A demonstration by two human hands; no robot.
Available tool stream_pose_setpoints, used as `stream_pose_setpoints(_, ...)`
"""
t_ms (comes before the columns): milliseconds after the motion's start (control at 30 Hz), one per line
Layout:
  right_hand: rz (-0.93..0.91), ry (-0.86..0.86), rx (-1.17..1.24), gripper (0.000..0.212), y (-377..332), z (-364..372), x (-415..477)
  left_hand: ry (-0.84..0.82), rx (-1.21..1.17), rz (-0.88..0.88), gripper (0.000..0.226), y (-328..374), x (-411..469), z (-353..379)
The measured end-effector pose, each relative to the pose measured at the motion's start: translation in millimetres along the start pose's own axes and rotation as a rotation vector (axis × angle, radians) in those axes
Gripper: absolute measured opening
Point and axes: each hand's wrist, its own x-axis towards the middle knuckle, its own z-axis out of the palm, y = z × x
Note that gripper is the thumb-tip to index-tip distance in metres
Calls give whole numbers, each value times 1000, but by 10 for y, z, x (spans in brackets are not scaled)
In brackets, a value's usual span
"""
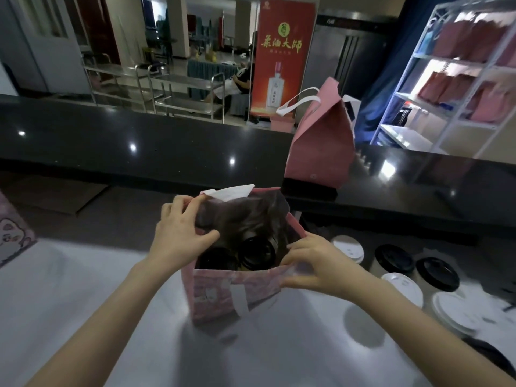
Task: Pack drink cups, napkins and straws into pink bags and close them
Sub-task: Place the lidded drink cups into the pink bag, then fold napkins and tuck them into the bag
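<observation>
open pink bag (223,289) stands upright on the white table, two black-lidded cups (258,251) inside.

— Where is the open bag (223,289)?
— On the table (83,303), in the middle. Two cups (258,251) sit inside it.
— And the other cups (437,273)?
— Right of it. The closed bag (321,152) stands behind, on the counter (139,135).

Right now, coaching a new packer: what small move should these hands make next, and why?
Probably draw the rims together: the left hand and right hand each pinch an edge of the open pink bag, with two black-lidded cups already inside.
</observation>
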Motion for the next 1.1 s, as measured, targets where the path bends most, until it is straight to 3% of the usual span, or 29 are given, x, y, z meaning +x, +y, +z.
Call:
stream_pose_setpoints(67, -68, 127, -94, 15, 53, 33, -26, 6, 9, 0, 72, 41, -9, -12)
stream_pose_setpoints(300, 89, 338, -254, 7, 409, -86, -28, -18, -163, -78, 55, 332, -189, -39)
stream_pose_setpoints(400, 133, 309, -268, 15, 590, -154, -88, 1, -187, -132, 42, 529, -334, -31)
stream_pose_setpoints(533, 79, 270, -210, 26, 709, -228, -270, 102, 57, -175, 32, 936, -526, -5)
stream_pose_setpoints(633, 41, 297, -160, 37, 815, -335, -557, 266, 91, -109, 28, 1312, -649, 60)
stream_pose_setpoints(733, 37, 302, -127, 33, 1036, -464, -1006, 360, 0, 31, 22, 1776, -751, 252)
stream_pose_setpoints(900, 150, 289, -109, 22, 1561, -683, -1983, 186, -125, 245, 20, 2840, -849, 983)
stream_pose_setpoints(1100, 513, 236, -96, 24, 2325, -751, -3203, -207, -225, 353, 18, 4001, -979, 2152)
